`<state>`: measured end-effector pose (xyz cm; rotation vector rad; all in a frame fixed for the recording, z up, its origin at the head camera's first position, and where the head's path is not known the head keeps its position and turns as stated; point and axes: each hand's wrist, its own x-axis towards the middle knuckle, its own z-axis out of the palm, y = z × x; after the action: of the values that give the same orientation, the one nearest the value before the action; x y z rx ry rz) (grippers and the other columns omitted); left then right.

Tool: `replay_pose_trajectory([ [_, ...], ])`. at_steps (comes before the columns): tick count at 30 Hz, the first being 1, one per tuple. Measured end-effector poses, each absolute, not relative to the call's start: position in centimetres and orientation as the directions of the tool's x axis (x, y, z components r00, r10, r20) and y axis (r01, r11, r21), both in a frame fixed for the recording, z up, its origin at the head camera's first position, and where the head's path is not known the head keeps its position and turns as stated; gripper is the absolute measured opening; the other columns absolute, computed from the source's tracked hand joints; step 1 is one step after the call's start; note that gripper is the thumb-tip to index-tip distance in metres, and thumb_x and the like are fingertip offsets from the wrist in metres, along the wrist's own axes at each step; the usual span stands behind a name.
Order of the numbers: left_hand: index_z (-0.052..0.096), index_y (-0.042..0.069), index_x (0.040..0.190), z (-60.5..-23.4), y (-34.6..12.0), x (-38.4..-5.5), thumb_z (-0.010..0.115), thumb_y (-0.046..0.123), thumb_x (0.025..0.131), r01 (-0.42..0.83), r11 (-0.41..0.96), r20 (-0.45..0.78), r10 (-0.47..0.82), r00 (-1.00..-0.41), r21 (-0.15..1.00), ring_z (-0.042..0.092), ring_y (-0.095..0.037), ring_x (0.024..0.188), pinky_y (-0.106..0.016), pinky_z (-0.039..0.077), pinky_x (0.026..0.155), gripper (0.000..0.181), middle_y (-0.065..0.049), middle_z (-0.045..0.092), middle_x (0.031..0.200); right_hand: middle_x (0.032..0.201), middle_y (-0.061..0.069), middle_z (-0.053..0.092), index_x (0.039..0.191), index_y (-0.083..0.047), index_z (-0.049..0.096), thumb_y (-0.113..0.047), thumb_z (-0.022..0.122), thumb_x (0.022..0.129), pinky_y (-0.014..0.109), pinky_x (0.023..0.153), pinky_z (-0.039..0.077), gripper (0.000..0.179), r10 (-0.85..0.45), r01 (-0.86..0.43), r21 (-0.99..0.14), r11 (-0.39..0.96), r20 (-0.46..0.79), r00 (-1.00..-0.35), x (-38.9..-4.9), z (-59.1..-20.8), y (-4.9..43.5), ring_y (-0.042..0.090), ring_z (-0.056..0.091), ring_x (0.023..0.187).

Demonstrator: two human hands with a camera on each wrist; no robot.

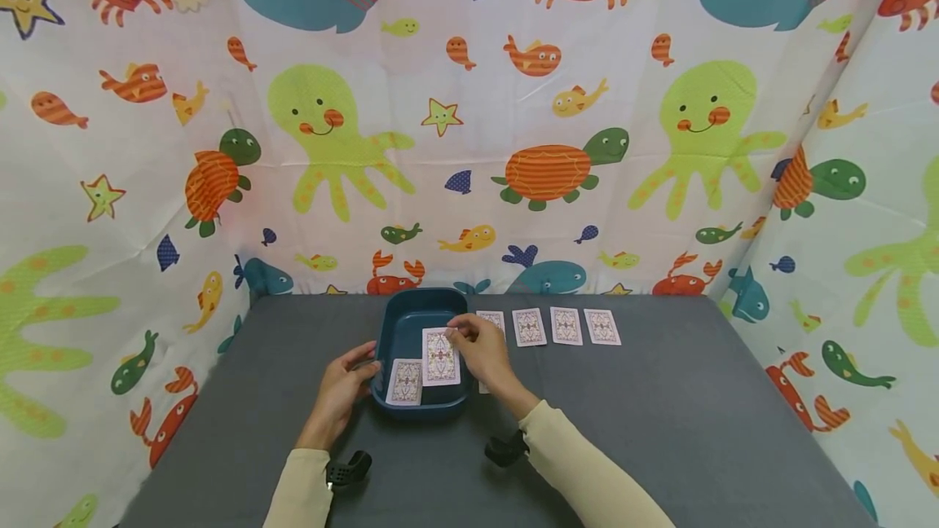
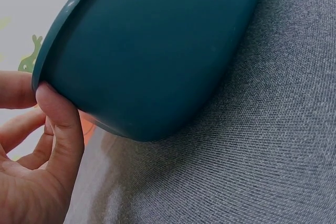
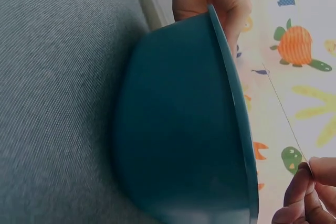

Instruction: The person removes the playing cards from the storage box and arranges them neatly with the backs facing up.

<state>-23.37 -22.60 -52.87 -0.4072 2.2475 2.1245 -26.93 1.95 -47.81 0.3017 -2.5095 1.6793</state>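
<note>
A dark teal plastic basin (image 1: pixel 420 413) stands on the grey table. My left hand (image 1: pixel 339 393) pinches its left rim, the thumb against the outer wall and fingers over the edge, as the left wrist view shows. Over the basin, my right hand (image 1: pixel 486 351) pinches a patterned playing card (image 1: pixel 441 361) by its upper right corner, back side showing. Seen edge-on in the right wrist view, that card (image 3: pixel 283 111) is a thin line above the rim. Another playing card (image 1: pixel 404 384) lies back up in the basin's near left part, beside the held one.
Right of the basin, several playing cards lie back up in a row, among them a nearer-middle card (image 1: pixel 529 327) and the rightmost card (image 1: pixel 602 327). Part of another card (image 1: pixel 482 388) shows under my right wrist. A sea-animal printed cloth (image 1: pixel 469 210) hangs behind and at both sides.
</note>
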Motion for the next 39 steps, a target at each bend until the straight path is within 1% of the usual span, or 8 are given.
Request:
replay_pose_trajectory([
  [6, 0.055, 0.011, 0.139, -52.8, -22.7, -23.3, 0.061, 0.011, 0.094, -0.200, 0.039, -0.191, -0.172, -0.966, 0.979, 0.057, -0.014, 0.092, -0.029, 0.049, 0.070, 0.045, -0.013, 0.053, 0.138, 0.077, 0.002, 0.067, 0.098, -0.016, 0.073, -0.022, 0.069, 0.091, 0.023, 0.059, 0.044, 0.010, -0.085, -0.222, -0.899, 0.377, 0.205, -0.975, -27.2, -48.2, 3.0, 0.010, 0.054, 0.066],
  [11, 0.054, 0.011, 0.140, -52.8, -22.7, -23.4, 0.060, 0.011, 0.095, -0.200, 0.036, -0.191, -0.167, -0.967, 0.979, 0.057, -0.016, 0.094, -0.028, 0.049, 0.070, 0.045, -0.014, 0.053, 0.139, 0.079, 0.003, 0.068, 0.099, -0.013, 0.072, -0.020, 0.069, 0.092, 0.024, 0.062, 0.046, 0.011, -0.072, -0.218, -0.907, 0.361, 0.206, -0.976, -27.2, -48.3, 3.9, 0.011, 0.056, 0.068],
  [21, 0.053, 0.012, 0.140, -52.4, -22.7, -23.2, 0.060, 0.012, 0.095, -0.205, 0.049, -0.195, -0.160, -0.968, 0.977, 0.056, -0.014, 0.092, -0.028, 0.049, 0.069, 0.046, -0.014, 0.050, 0.140, 0.082, 0.006, 0.070, 0.100, -0.013, 0.073, -0.019, 0.068, 0.092, 0.027, 0.067, 0.047, 0.011, -0.053, -0.223, -0.907, 0.356, 0.219, -0.974, -27.0, -48.7, 5.5, 0.012, 0.058, 0.071],
  [26, 0.052, 0.011, 0.141, -52.3, -22.7, -23.1, 0.061, 0.012, 0.095, -0.206, 0.043, -0.197, -0.157, -0.968, 0.978, 0.056, -0.013, 0.092, -0.027, 0.049, 0.069, 0.047, -0.015, 0.049, 0.142, 0.081, 0.005, 0.070, 0.098, -0.012, 0.073, -0.018, 0.069, 0.092, 0.025, 0.066, 0.047, 0.009, -0.035, -0.219, -0.902, 0.371, 0.222, -0.974, -26.9, -48.6, 6.4, 0.011, 0.058, 0.070],
  [34, 0.054, 0.011, 0.140, -52.5, -22.8, -23.2, 0.061, 0.011, 0.095, -0.207, 0.048, -0.197, -0.167, -0.966, 0.977, 0.056, -0.015, 0.094, -0.028, 0.050, 0.070, 0.045, -0.014, 0.052, 0.139, 0.080, 0.007, 0.069, 0.096, -0.010, 0.073, -0.016, 0.071, 0.090, 0.022, 0.064, 0.047, 0.008, -0.008, -0.190, -0.917, 0.352, 0.200, -0.980, -26.8, -48.7, 8.0, 0.010, 0.058, 0.069],
  [39, 0.055, 0.012, 0.138, -52.7, -22.7, -23.3, 0.060, 0.011, 0.095, -0.209, 0.048, -0.198, -0.170, -0.965, 0.977, 0.056, -0.018, 0.096, -0.028, 0.050, 0.070, 0.044, -0.013, 0.053, 0.138, 0.082, 0.008, 0.069, 0.097, -0.009, 0.073, -0.016, 0.071, 0.090, 0.023, 0.065, 0.047, 0.010, -0.002, -0.182, -0.918, 0.352, 0.193, -0.981, -26.7, -48.9, 9.3, 0.011, 0.058, 0.070],
])
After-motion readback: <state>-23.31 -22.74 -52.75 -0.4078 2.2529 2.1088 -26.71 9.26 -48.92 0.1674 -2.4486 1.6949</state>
